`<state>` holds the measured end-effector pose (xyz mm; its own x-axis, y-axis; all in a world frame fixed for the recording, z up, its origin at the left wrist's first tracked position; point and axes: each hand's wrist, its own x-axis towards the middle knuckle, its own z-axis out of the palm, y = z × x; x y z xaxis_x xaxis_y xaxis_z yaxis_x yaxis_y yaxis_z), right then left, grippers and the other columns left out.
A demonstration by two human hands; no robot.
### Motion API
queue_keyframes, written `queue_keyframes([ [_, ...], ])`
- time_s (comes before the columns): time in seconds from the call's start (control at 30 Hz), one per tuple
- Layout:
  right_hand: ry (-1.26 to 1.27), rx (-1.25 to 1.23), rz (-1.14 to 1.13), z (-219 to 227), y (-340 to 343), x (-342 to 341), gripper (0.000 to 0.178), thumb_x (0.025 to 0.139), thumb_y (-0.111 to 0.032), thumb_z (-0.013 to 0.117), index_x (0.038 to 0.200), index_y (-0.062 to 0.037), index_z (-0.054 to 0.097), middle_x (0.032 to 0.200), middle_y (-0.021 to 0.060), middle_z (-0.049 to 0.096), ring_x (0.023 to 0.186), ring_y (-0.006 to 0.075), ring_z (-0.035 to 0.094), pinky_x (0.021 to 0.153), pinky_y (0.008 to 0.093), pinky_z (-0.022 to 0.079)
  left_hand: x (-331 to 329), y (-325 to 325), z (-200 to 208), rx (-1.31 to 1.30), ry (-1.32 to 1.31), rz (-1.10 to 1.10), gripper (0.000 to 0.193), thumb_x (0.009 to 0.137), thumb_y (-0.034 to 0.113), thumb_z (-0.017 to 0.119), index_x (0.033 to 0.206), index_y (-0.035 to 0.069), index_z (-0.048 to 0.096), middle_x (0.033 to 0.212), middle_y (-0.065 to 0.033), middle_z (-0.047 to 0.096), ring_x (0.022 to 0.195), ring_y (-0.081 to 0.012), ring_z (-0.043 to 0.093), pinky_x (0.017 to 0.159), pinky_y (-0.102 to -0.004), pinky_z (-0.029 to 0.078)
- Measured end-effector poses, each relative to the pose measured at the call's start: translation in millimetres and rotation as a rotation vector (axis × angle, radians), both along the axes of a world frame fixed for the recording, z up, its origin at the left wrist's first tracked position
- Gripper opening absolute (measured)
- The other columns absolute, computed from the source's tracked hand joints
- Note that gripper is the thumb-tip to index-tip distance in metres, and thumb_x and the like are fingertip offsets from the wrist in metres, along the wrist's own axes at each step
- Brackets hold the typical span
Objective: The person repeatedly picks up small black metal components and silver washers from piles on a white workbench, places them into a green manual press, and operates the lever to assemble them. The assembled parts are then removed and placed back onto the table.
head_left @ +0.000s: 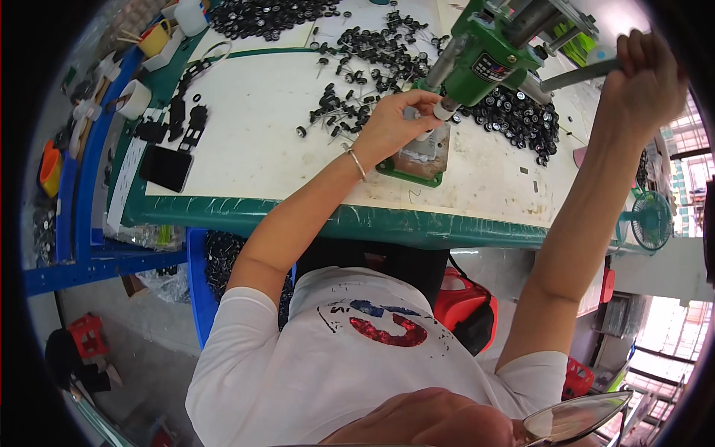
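A green hand press (474, 68) stands on the table, its white-tipped ram (442, 111) pointing down over a metal base plate (426, 153). My left hand (396, 125) is under the ram, thumb and fingers pinched together at its tip. What they hold is too small and too covered to make out. Raised at the far right, my right hand (645, 83) wraps round the end of the press's metal lever (579, 76). Small black wheels on thin metal pins (339, 108) lie scattered left of the press, while loose black wheels (521, 123) are heaped to its right.
The white-topped table has a green front edge (335, 220). At its left lie a black phone (166, 168) and black plastic parts (195, 127), near a white cup (134, 100). Another wheel pile (268, 16) is at the back. A green fan (650, 220) stands right; a blue bin (196, 283) is below.
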<state>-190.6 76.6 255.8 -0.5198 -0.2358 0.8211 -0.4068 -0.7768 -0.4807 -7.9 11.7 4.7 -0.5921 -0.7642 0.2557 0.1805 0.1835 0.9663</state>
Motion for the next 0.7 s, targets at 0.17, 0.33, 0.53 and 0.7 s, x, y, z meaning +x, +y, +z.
queue_keyframes([
  [0.17,0.0,0.3,0.252,5.9,-59.5,-15.3,0.012,0.086,-0.008,0.057,0.078,-0.0111,0.049,0.059,-0.008,0.035,0.044,0.0019,0.029,0.039,0.0186,0.023,3.0,-10.1,-7.7,0.169,0.221,-0.005,0.025,0.081,0.003,0.065,0.106,0.002,0.063,0.092,-0.0038,0.063,0.08,-0.0101,0.061,0.072,-0.0252,0.05],
  [0.33,-0.206,0.408,0.438,-4.4,-96.7,-59.1,0.016,0.09,-0.018,0.059,0.08,-0.011,0.048,0.059,-0.0053,0.039,0.044,0.0049,0.034,0.039,0.0199,0.026,44.0,-37.8,-14.4,0.596,0.375,0.037,0.021,0.077,0.002,0.059,0.098,0.001,0.062,0.079,-0.0037,0.06,0.071,-0.0125,0.06,0.066,-0.0251,0.048],
  [0.53,-0.221,0.371,0.432,-69.5,-63.9,-88.0,0.021,0.093,-0.019,0.057,0.102,-0.0002,0.058,0.089,0.0076,0.061,0.08,0.0182,0.061,0.073,0.0327,0.051,75.8,-35.8,-11.1,0.008,-0.453,0.145,0.013,0.077,0.009,0.065,0.086,0.0,0.067,0.075,-0.0033,0.061,0.071,-0.015,0.06,0.065,-0.029,0.047],
  [0.7,0.041,0.989,0.069,-189.7,-18.3,-68.6,0.023,0.087,-0.019,0.061,0.102,-0.0027,0.068,0.083,0.0049,0.067,0.066,0.0111,0.06,0.055,0.0252,0.047,55.8,-15.0,-13.9,-0.569,-0.833,0.332,0.014,0.074,0.018,0.07,0.081,0.006,0.071,0.082,-0.0083,0.064,0.075,-0.0232,0.064,0.067,-0.0353,0.05],
])
